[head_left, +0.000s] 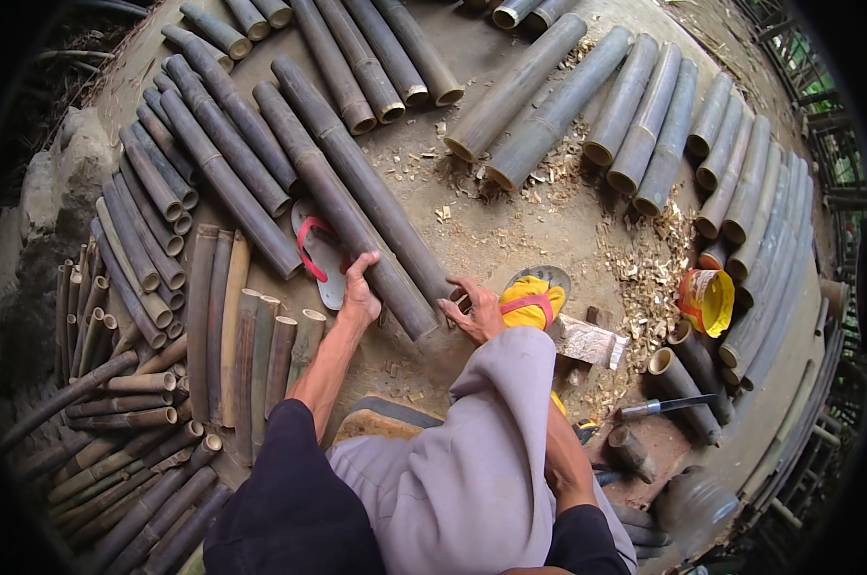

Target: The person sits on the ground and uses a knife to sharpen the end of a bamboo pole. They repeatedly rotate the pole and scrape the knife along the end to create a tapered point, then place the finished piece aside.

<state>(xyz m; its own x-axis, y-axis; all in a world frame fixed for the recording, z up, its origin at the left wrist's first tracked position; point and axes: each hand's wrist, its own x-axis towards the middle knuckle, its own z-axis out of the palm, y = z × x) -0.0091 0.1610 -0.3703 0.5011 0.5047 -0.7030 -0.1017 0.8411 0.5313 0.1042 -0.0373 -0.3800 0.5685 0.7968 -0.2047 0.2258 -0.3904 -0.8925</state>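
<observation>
Two long dark bamboo tubes lie side by side in front of me, slanting from the upper left toward my lap. My left hand (358,290) is closed on the left side of the nearer bamboo tube (342,206), thumb on top, close to its near end. At the near end of the other bamboo tube (366,172), my right hand (473,310) rests with bent fingers against its right side; its palm is turned partly out of sight. A grey sandal with a red strap (320,257) lies beside the left tube. My right foot, in a yellow sock (526,299), wears a matching sandal.
Bamboo tubes lie in rows at the left, far side and right (635,115); shorter pieces (127,402) are heaped at lower left. Wood shavings (644,278) cover the ground by a red-and-yellow container (706,302). A wooden block (589,342) and a long blade (665,406) are at right.
</observation>
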